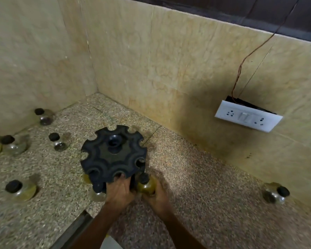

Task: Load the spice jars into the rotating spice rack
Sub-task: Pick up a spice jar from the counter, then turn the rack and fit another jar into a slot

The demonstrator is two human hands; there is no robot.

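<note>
Hands are working at the near side of a black spice rack (pixel 113 155) that is standing on a speckled stone counter (pixel 196 177). The left hand (pixel 119 192) is gripping the near edge of the rack, with its fingers curling up into one of the round notches. The right hand (pixel 157 194) is closing around a jar with yellow spice (pixel 146 184) and is holding it right beside the rack, on the rack's near right side. Another jar (pixel 98 192) is sitting low at the rack's near left side, touching it; it is too blurry to tell if it is in a slot. More jars with black lids are standing apart on the counter: one far left by the wall (pixel 44 116), two at the left edge (pixel 7 145), one near the rack's left (pixel 58 141), one near left (pixel 21 190) and one far off to the right (pixel 276 194). A white switch plate (pixel 248 116) is hanging on the wall (pixel 169 60), with a thin wire (pixel 241 65) going up from it.
</note>
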